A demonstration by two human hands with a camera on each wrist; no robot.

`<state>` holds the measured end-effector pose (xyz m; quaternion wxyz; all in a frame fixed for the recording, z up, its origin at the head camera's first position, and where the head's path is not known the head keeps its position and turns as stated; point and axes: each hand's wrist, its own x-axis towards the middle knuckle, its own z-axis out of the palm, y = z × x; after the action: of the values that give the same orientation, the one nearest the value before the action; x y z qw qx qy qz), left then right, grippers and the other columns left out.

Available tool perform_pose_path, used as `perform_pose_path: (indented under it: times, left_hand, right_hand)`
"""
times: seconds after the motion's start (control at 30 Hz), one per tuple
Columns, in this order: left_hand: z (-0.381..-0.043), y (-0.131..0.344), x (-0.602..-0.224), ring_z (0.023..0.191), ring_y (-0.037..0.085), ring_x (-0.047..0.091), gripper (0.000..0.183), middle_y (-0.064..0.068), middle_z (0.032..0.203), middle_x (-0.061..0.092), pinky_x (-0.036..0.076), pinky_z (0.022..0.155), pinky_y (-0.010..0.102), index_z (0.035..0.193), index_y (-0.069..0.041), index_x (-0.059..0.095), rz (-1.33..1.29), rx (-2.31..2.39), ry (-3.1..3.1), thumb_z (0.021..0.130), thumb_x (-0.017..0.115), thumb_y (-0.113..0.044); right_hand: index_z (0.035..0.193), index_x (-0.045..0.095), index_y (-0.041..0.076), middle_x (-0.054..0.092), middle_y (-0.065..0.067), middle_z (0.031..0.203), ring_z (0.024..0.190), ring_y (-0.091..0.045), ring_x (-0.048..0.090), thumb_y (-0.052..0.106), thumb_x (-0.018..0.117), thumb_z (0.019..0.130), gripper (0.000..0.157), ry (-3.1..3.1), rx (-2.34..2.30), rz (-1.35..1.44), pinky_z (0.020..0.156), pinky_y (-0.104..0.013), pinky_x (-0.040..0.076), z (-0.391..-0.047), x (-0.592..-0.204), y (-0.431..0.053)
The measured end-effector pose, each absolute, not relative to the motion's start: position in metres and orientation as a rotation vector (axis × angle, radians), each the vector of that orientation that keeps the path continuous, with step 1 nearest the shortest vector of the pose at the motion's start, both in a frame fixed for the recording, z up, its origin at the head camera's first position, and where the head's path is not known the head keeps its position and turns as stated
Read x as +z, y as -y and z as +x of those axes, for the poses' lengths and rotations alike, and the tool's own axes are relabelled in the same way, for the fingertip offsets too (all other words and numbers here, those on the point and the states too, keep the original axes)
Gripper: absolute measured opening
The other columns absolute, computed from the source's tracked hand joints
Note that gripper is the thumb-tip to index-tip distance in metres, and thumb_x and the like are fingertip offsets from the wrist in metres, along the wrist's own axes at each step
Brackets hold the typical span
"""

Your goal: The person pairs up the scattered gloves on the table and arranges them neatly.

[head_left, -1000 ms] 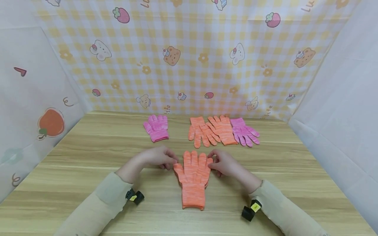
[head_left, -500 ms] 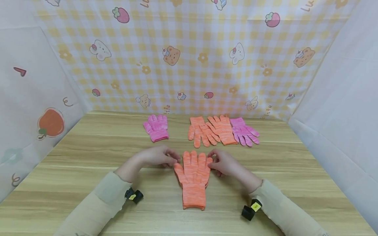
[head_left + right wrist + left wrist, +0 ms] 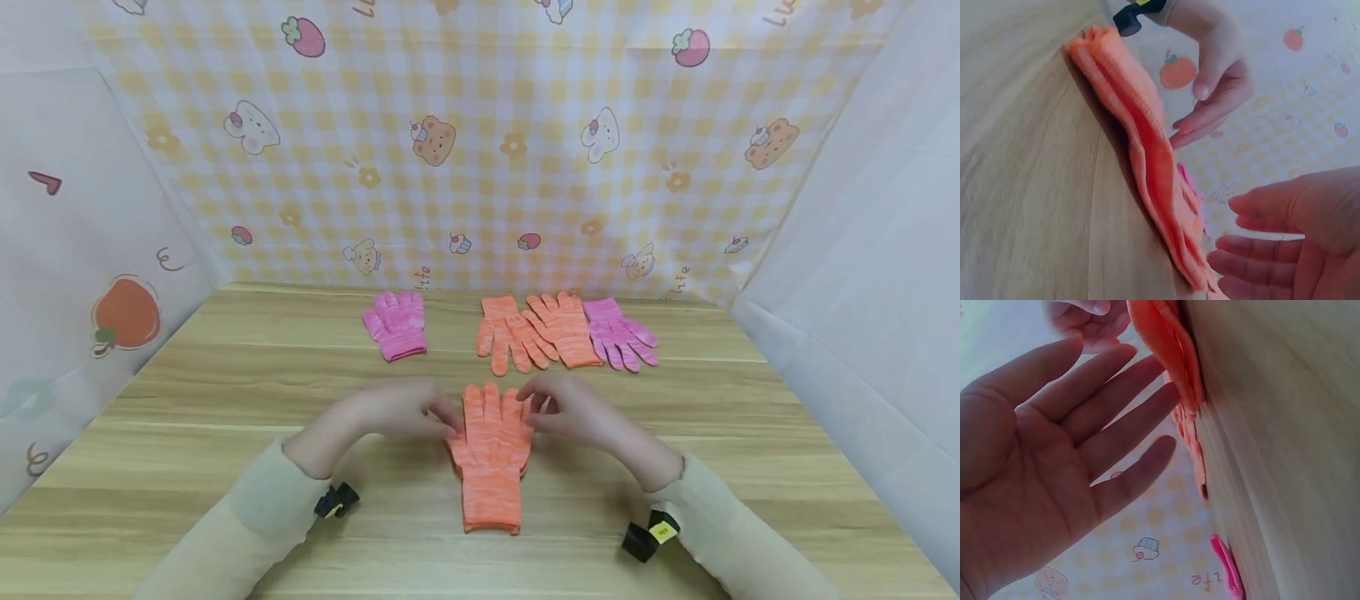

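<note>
Two orange knit gloves [image 3: 491, 475] appear to lie one on the other in the middle of the table, fingers pointing away and cuffs toward me. At the thumb side, my left hand [image 3: 408, 408] is over the upper glove, its fingertips partly covering the glove's thumb. My right hand [image 3: 573, 412] is over the little-finger side, close to the glove fingers. The left wrist view has the left fingers [image 3: 1129, 425] loosely extended beside the orange fabric. Relaxed right fingers [image 3: 1254, 262] show in the right wrist view, apart from or barely touching the glove edge.
Farther back lie a pink glove [image 3: 397, 325] on the left, two overlapping orange gloves [image 3: 513, 333] [image 3: 566, 329] and another pink glove [image 3: 621, 335] on the right. A checked cloth [image 3: 480, 192] hangs behind the wooden table [image 3: 300, 375], with white cloths at both sides.
Both hands have shifted inward over the upper orange glove; the left now covers more of its thumb, the right its little-finger side. The gloves at the back lie as before.
</note>
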<state>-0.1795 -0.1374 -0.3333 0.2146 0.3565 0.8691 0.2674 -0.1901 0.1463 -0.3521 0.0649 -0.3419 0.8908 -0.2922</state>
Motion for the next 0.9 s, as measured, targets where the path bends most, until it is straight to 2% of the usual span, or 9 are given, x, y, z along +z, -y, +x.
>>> perform_pose_path:
  times: [0.1, 0.4, 0.57, 0.67, 0.77, 0.9]
  left_hand:
    - [-0.176, 0.137, -0.334, 0.099, 0.008, 0.060, 0.016, -0.011, 0.100, 0.068, 0.047, 0.091, 0.034, 0.105, -0.015, 0.074, 1.020, 0.658, -2.395, 0.093, 0.063, -0.018]
    - [-0.167, 0.139, -0.331, 0.109, 0.014, 0.058, 0.024, -0.006, 0.114, 0.066, 0.045, 0.094, 0.037, 0.112, -0.017, 0.072, 0.915, 0.517, -2.430, 0.091, 0.065, -0.025]
    - [-0.168, 0.140, -0.330, 0.116, 0.019, 0.055, 0.027, -0.001, 0.123, 0.062, 0.042, 0.098, 0.040, 0.115, -0.014, 0.070, 0.884, 0.543, -2.419, 0.091, 0.065, -0.025]
    - [-0.168, 0.141, -0.329, 0.119, 0.021, 0.053, 0.027, 0.000, 0.127, 0.060, 0.041, 0.100, 0.041, 0.115, -0.014, 0.070, 0.868, 0.566, -2.405, 0.091, 0.065, -0.025]
    - [-0.168, 0.141, -0.329, 0.121, 0.022, 0.051, 0.026, 0.000, 0.129, 0.059, 0.040, 0.101, 0.042, 0.114, -0.014, 0.070, 0.862, 0.572, -2.403, 0.091, 0.065, -0.024]
    - [-0.168, 0.141, -0.328, 0.121, 0.021, 0.052, 0.025, 0.000, 0.129, 0.059, 0.040, 0.101, 0.041, 0.113, -0.014, 0.071, 0.867, 0.574, -2.405, 0.091, 0.065, -0.024]
  right_hand:
    - [0.111, 0.066, 0.008, 0.063, 0.004, 0.090, 0.079, -0.009, 0.059, 0.013, 0.069, 0.088, 0.024, -2.668, -0.832, -1.121, 0.070, -0.028, 0.051, -0.186, -0.349, -0.143]
    - [0.110, 0.068, 0.007, 0.066, -0.001, 0.097, 0.083, -0.012, 0.061, 0.008, 0.068, 0.088, 0.022, -2.586, -0.770, -1.280, 0.073, -0.030, 0.053, -0.185, -0.355, -0.140]
    - [0.110, 0.069, 0.012, 0.066, 0.002, 0.103, 0.086, -0.012, 0.060, 0.013, 0.071, 0.087, 0.024, -2.526, -0.723, -1.450, 0.073, -0.028, 0.052, -0.183, -0.358, -0.138]
    - [0.111, 0.068, 0.015, 0.063, 0.005, 0.109, 0.094, -0.010, 0.057, 0.016, 0.073, 0.085, 0.027, -2.448, -0.680, -1.589, 0.080, -0.026, 0.049, -0.180, -0.360, -0.135]
    - [0.113, 0.068, 0.018, 0.059, 0.004, 0.117, 0.105, -0.010, 0.054, 0.012, 0.072, 0.084, 0.030, -2.375, -0.625, -1.698, 0.089, -0.026, 0.046, -0.177, -0.361, -0.133]
    - [0.113, 0.068, 0.023, 0.055, 0.001, 0.124, 0.114, -0.011, 0.050, 0.013, 0.070, 0.085, 0.029, -2.351, -0.572, -1.703, 0.094, -0.028, 0.043, -0.172, -0.366, -0.134]
